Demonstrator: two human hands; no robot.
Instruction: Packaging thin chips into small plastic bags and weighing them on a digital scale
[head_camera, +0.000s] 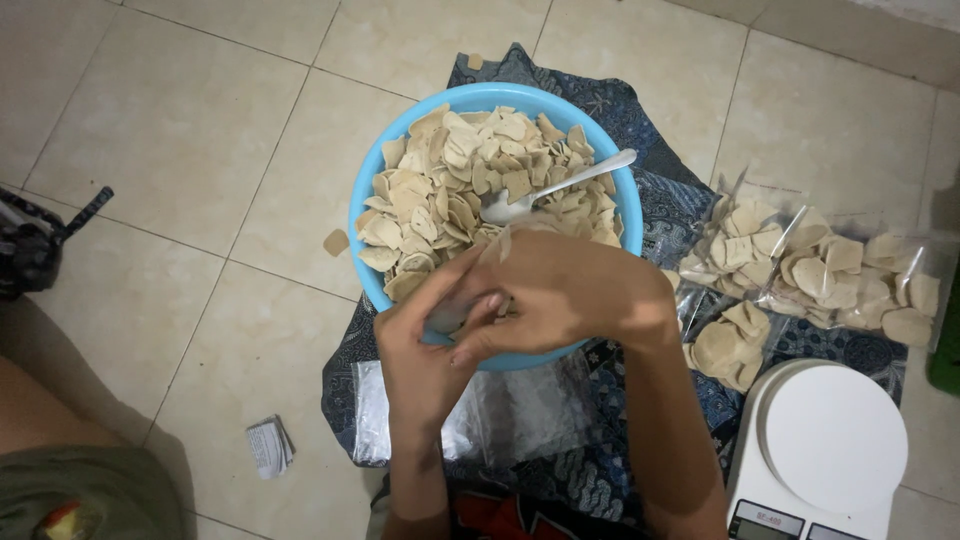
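Nearest to you, a stack of empty clear plastic bags (520, 415) lies flat on the dark blue patterned cloth (660, 215) spread over the tiled floor (180, 140). To your right stands a white kitchen scale (830, 440), its round plate bare. A small folded paper (268, 446) lies on the tiles to your left.

Just above the bags, your left hand (425, 345) and right hand (565, 290) meet over the near rim of the blue bowl (365, 225). Your fingers curl in close together around a small clear bag (447, 315); your left hand holds it from below, and your right hand pinches it from above. How firmly each finger grips, you cannot tell, since the hands overlap.

Beyond your hands, the bowl is full of pale, flat cracker chips (440, 190), with a metal spoon (560, 188) resting on top, handle pointing right. Farther right, several filled bags of chips (810, 270) lie on the cloth. One loose chip (336, 242) sits on the tiles left of the bowl.
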